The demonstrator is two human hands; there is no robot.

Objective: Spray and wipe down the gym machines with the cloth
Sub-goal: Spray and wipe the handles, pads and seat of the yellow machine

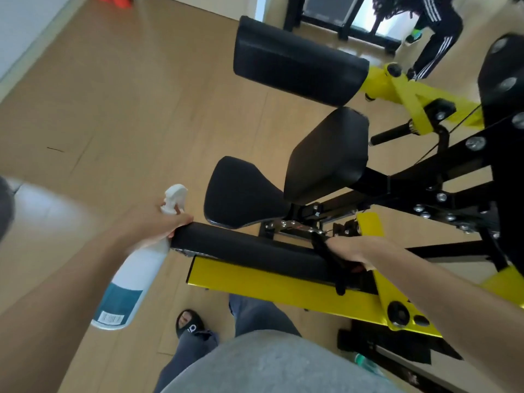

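A black cloth is gripped by the right hand on the roller pad at lower centre; the spray bottle is clasped by the left hand; upper pads judged unwiped

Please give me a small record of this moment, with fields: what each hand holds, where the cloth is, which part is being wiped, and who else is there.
left hand: left hand holds the spray bottle, fingertips at the roller pad's end
right hand: right hand presses the black cloth on the pad
cloth place: draped over the roller pad, near its right end
machine: yellow and black frame, black seat pad
other person: legs in striped trousers, far right
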